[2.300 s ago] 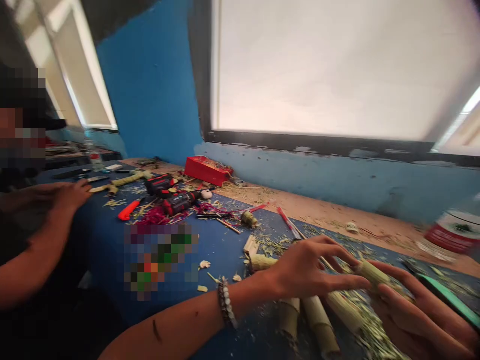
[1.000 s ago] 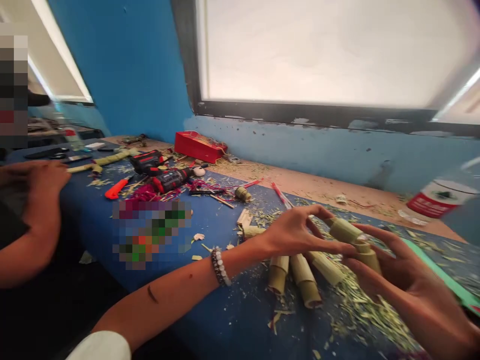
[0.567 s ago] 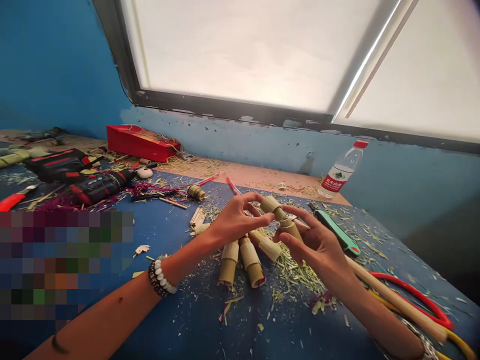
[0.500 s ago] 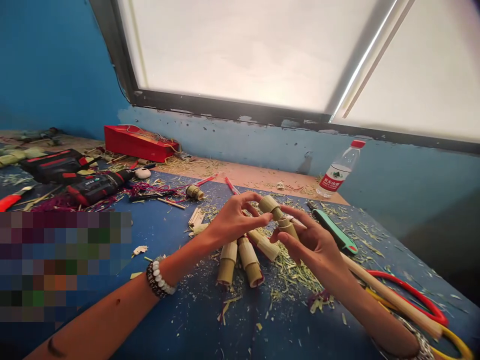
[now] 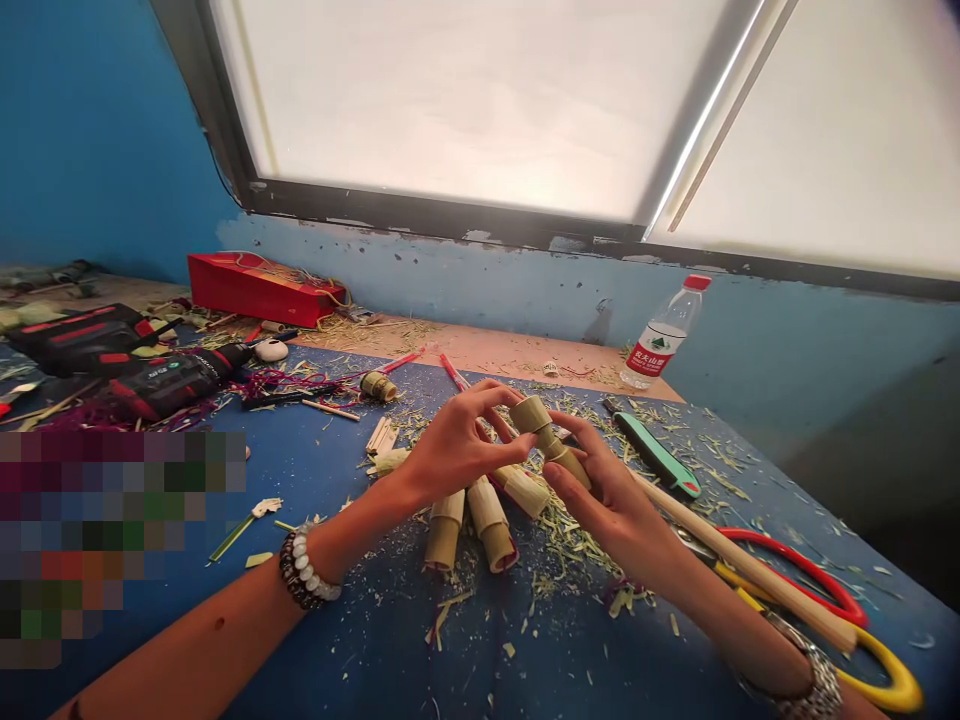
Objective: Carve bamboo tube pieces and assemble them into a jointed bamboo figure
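Between both hands, above the table, is a short carved bamboo piece (image 5: 532,415) with a narrow waist between two thicker ends. My left hand (image 5: 465,440) pinches its upper end between thumb and fingers. Around the lower end, my right hand (image 5: 600,480) has its thumb and fingers closed. The piece is tilted, its lower end toward the right. Below the hands, several bamboo tubes (image 5: 493,530) with stepped, shaved ends lie on the blue table; a dark red cord shows at one tube's mouth.
Shavings litter the blue tabletop (image 5: 360,650). A green-handled knife (image 5: 660,455), a wooden stick (image 5: 750,565) and red-and-yellow-handled scissors (image 5: 892,680) lie right. Beyond are a water bottle (image 5: 664,340), a power drill (image 5: 176,380), a red box (image 5: 259,290) and a small bamboo piece (image 5: 379,387).
The two ends of the bamboo piece are more in line now, and the right hand has shifted slightly. The whole view has moved a little, so things sit further left.
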`<action>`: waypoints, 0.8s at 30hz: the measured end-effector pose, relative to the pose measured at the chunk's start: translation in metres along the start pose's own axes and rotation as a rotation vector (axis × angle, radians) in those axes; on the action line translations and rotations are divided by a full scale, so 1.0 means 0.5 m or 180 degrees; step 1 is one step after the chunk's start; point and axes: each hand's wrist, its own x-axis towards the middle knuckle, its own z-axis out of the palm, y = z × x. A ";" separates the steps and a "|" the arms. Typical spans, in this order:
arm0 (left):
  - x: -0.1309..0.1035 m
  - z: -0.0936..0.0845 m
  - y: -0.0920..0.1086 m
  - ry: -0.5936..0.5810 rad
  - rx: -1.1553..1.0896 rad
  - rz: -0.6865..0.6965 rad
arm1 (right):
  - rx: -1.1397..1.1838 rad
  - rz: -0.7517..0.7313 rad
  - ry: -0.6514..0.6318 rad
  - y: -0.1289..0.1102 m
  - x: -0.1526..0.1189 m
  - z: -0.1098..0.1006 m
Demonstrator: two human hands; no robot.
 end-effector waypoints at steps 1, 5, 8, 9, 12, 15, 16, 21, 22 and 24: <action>0.000 0.001 0.000 0.0008 0.0001 -0.0022 | 0.0003 -0.0006 -0.0021 0.001 0.001 0.001; 0.000 0.004 -0.001 0.0048 -0.0004 -0.0090 | 0.0063 -0.0017 -0.0018 0.006 0.005 0.006; -0.003 0.003 0.000 0.0016 0.0097 -0.0266 | 0.0031 0.0012 0.0116 0.007 0.009 0.006; -0.004 0.002 0.000 -0.0016 0.0148 -0.0320 | 0.0002 0.0031 0.0156 0.007 0.010 0.006; -0.006 0.003 -0.002 -0.0069 0.0306 -0.0275 | -0.0028 0.0102 0.0210 0.005 0.011 0.002; -0.006 0.005 -0.006 -0.0003 0.0413 -0.0151 | 0.0015 0.0166 0.0209 0.004 0.011 0.001; -0.005 0.005 -0.007 0.0014 0.0415 -0.0131 | 0.0040 0.0187 0.0214 0.004 0.011 0.001; -0.008 0.006 -0.009 0.0111 0.0347 -0.0098 | 0.0086 0.0306 0.0330 -0.004 0.007 0.008; -0.010 0.006 -0.008 0.0122 0.0340 -0.0085 | 0.0042 0.0341 0.0398 -0.005 0.005 0.009; -0.013 0.007 -0.007 0.0094 0.0300 -0.0057 | -0.0090 0.0438 0.0580 0.002 0.001 0.010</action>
